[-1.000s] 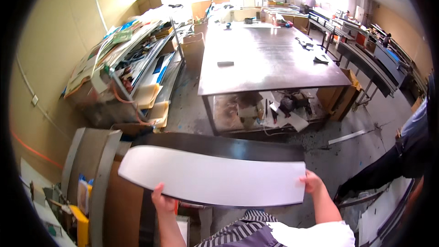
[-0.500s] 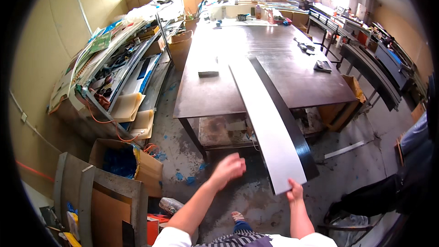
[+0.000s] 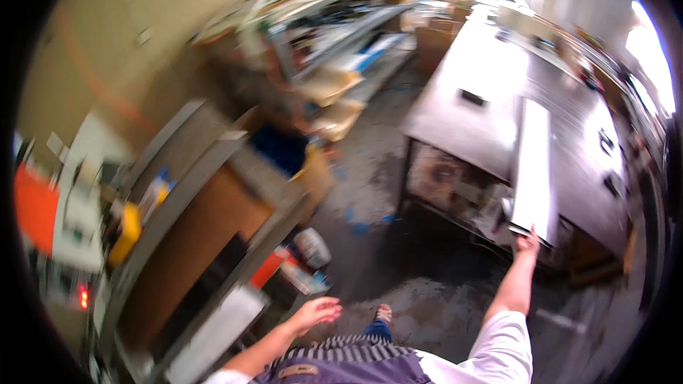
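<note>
Rack (image 3: 352, 40), metal, laden, blurred, beside the wall (image 3: 163, 7). Carton (image 3: 319, 172), open, blue inside. Orange panel (image 3: 35, 210) and yellow object (image 3: 126, 233), over on the left.

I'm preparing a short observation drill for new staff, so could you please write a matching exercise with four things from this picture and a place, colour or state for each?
1. left hand
2. right hand
3. long panel
4. small block

A. dark, on the table
B. white, jutting past the table's edge
C. holding nothing
D. holding the panel's near end

Pairs: 1-C, 2-D, 3-B, 4-A
</note>
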{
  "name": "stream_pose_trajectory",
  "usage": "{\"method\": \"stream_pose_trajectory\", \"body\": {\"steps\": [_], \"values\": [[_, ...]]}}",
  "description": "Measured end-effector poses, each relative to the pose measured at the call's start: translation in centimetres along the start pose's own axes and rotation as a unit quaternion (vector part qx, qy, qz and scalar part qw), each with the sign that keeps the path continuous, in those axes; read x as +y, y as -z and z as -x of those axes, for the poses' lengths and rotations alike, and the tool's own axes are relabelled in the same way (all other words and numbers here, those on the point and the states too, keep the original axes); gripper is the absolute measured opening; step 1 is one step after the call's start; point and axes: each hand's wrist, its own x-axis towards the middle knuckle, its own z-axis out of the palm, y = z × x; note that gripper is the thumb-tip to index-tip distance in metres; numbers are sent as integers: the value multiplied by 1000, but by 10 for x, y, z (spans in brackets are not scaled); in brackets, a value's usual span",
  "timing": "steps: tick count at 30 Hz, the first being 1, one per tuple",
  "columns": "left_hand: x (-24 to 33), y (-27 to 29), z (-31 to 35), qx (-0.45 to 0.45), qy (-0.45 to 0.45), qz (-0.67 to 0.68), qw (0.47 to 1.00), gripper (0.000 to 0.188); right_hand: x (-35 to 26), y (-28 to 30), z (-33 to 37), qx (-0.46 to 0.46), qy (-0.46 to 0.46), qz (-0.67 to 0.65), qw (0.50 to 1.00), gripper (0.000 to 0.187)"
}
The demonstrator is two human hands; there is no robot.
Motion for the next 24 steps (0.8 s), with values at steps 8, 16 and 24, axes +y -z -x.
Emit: {"method": "stream_pose_trajectory", "body": {"steps": [8, 16, 24], "values": [[-127, 67, 178, 163, -141, -117, 970, 38, 299, 69, 181, -171, -188, 300, 920, 12], [-229, 190, 388, 489, -128, -226, 833, 38, 518, 10, 582, -445, -234, 577, 644, 28], [-248, 349, 478, 605, -29, -486, 630, 66, 637, -146, 664, -709, 299, 609, 193, 67]]}}
